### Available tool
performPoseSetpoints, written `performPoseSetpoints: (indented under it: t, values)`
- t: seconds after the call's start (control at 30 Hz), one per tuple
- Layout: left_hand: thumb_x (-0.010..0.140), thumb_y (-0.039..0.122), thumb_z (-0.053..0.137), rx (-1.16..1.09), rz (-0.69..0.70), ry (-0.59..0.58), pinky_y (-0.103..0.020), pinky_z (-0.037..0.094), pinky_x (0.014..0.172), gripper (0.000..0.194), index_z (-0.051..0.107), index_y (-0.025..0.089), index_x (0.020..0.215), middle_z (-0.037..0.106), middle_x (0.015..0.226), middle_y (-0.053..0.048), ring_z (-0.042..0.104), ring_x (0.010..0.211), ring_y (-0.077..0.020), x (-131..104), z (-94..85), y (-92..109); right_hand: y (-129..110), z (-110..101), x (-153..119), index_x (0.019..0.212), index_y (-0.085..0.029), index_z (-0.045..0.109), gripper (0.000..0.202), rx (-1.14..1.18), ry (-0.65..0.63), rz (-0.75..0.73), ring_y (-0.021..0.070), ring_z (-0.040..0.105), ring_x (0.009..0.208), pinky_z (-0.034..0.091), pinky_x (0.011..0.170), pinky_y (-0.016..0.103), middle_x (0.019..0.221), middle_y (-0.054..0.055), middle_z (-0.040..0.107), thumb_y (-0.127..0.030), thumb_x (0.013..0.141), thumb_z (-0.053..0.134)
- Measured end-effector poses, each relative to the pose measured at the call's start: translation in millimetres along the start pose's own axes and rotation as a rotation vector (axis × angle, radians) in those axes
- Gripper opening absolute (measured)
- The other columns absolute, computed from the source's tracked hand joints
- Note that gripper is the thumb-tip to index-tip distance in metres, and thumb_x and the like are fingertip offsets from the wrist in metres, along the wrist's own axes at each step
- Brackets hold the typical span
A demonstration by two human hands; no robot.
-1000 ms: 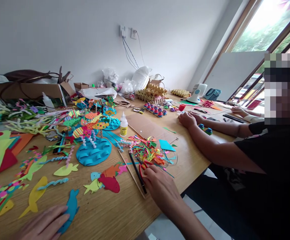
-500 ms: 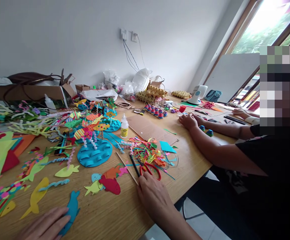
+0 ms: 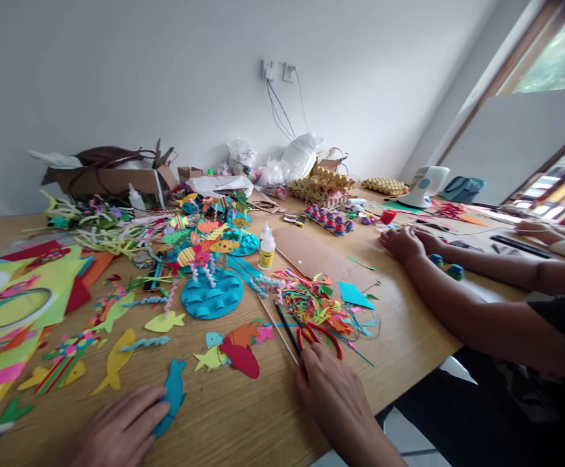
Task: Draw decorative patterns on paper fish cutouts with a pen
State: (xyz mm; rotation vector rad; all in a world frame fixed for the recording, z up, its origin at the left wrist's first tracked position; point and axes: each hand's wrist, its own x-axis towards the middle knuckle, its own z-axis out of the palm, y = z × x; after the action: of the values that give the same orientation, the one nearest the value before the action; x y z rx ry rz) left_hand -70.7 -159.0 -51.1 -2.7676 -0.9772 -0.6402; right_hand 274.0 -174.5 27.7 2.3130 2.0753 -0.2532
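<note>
My left hand (image 3: 124, 425) lies low at the left, its fingers stretched out. Their tips touch the edge of a blue paper fish (image 3: 171, 399) flat on the table; the thumb is hidden. My right hand (image 3: 333, 389) rests near the table's front edge with fingers curled under. Beside its knuckles are the red handles of scissors (image 3: 333, 340), a black pencil (image 3: 288, 331) and a thin wooden stick (image 3: 278, 331). What its fingers hold, if anything, is hidden. Between my hands lie a red paper fish (image 3: 240, 360) and a yellow-green paper fish (image 3: 209, 359).
A blue ringed base (image 3: 214, 298) bears paper fish on curled stems. Behind are a glue bottle (image 3: 266, 250), cardboard (image 3: 311, 253) and a heap of paper scraps (image 3: 306, 301). Another person's arms (image 3: 438, 285) rest on the table at the right. Coloured paper sheets (image 3: 43, 272) lie left.
My view has swung left, so everything sits further right in the picture. Both hands keep their places beside the blue fish and the scissors.
</note>
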Motion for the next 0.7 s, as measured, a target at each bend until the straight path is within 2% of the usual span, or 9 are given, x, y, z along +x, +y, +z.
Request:
performPoseSetpoints:
  t: [0.07, 0.2, 0.27, 0.37, 0.43, 0.47, 0.57, 0.6, 0.7]
  values:
    - [0.089, 0.022, 0.041, -0.062, -0.123, -0.028, -0.019, 0.05, 0.088, 0.041, 0.05, 0.042, 0.123, 0.067, 0.113, 0.008, 0.066, 0.096, -0.0127, 5.5, -7.3, 7.3, 0.9, 0.5, 0.6, 0.087, -0.018, 0.063, 0.019, -0.009, -0.009, -0.011, 0.0216, 0.065, 0.086, 0.046, 0.067, 0.028, 0.096, 0.008, 0.066, -0.015, 0.086, 0.045]
    - [0.086, 0.016, 0.038, -0.15, -0.229, -0.06, -0.025, 0.051, 0.092, 0.046, 0.053, 0.043, 0.12, 0.069, 0.102, 0.006, 0.064, 0.098, -0.0147, 18.5, -19.8, 22.8, 4.7, 4.5, 4.1, 0.083, -0.019, 0.062, 0.024, -0.029, 0.003, -0.077, 0.0217, 0.066, 0.084, 0.048, 0.066, 0.03, 0.093, 0.007, 0.066, -0.015, 0.089, 0.04]
    - [0.084, 0.015, 0.036, -0.163, -0.244, -0.058, -0.025, 0.051, 0.091, 0.045, 0.057, 0.04, 0.115, 0.069, 0.103, 0.006, 0.063, 0.099, -0.0148, 26.4, -28.2, 25.8, 7.8, 8.3, 6.1, 0.08, -0.02, 0.062, 0.022, -0.03, 0.01, -0.103, 0.0209, 0.066, 0.082, 0.049, 0.065, 0.029, 0.091, 0.007, 0.067, -0.017, 0.089, 0.041]
    - [0.086, 0.014, 0.033, -0.158, -0.25, -0.075, -0.022, 0.05, 0.09, 0.038, 0.062, 0.034, 0.101, 0.067, 0.103, 0.005, 0.063, 0.097, -0.0133, 39.6, -43.6, 21.0, 13.1, 13.5, 8.4, 0.078, -0.022, 0.061, 0.02, -0.019, 0.096, -0.154, 0.0195, 0.067, 0.079, 0.05, 0.064, 0.027, 0.089, 0.006, 0.067, -0.021, 0.088, 0.044]
    - [0.086, 0.014, 0.031, -0.114, -0.299, -0.015, -0.02, 0.052, 0.082, 0.035, 0.062, 0.029, 0.094, 0.068, 0.094, 0.002, 0.064, 0.089, -0.0125, 49.4, -53.5, 11.3, 16.2, 14.8, 8.9, 0.078, -0.023, 0.06, 0.019, -0.008, 0.184, -0.174, 0.0194, 0.067, 0.076, 0.05, 0.06, 0.027, 0.086, 0.006, 0.068, -0.026, 0.088, 0.045]
    - [0.087, 0.017, 0.034, -0.075, -0.334, -0.014, -0.023, 0.052, 0.083, 0.029, 0.062, 0.026, 0.09, 0.067, 0.094, 0.0, 0.063, 0.09, -0.0144, 54.8, -57.8, 4.6, 17.3, 14.6, 8.8, 0.078, -0.023, 0.06, 0.019, -0.001, 0.225, -0.185, 0.0194, 0.067, 0.073, 0.05, 0.058, 0.026, 0.084, 0.005, 0.067, -0.029, 0.088, 0.045]
    - [0.089, 0.026, 0.037, -0.019, -0.418, -0.077, -0.03, 0.052, 0.079, 0.025, 0.059, 0.02, 0.081, 0.065, 0.09, -0.004, 0.062, 0.088, -0.0189, 74.3, -65.8, -22.1, 19.2, 11.7, 7.2, 0.075, -0.025, 0.058, 0.021, 0.038, 0.291, -0.252, 0.0181, 0.065, 0.068, 0.048, 0.055, 0.025, 0.078, 0.004, 0.066, -0.032, 0.088, 0.044]
    - [0.09, 0.025, 0.035, -0.018, -0.476, -0.082, -0.031, 0.051, 0.08, 0.026, 0.059, 0.019, 0.081, 0.064, 0.09, -0.005, 0.061, 0.088, -0.0193, 82.0, -66.4, -32.9, 19.3, 10.4, 6.6, 0.074, -0.025, 0.057, 0.021, 0.056, 0.299, -0.277, 0.0173, 0.065, 0.066, 0.048, 0.054, 0.025, 0.077, 0.003, 0.066, -0.031, 0.089, 0.043]
    - [0.091, 0.014, 0.032, -0.011, -0.556, -0.088, -0.033, 0.047, 0.088, 0.029, 0.059, 0.018, 0.101, 0.062, 0.107, -0.007, 0.059, 0.099, -0.0189, 106.7, -61.7, -69.9, 19.8, 7.9, 6.6, 0.072, -0.026, 0.056, 0.022, 0.115, 0.288, -0.344, 0.0156, 0.063, 0.062, 0.047, 0.053, 0.023, 0.074, 0.002, 0.066, -0.031, 0.089, 0.042]
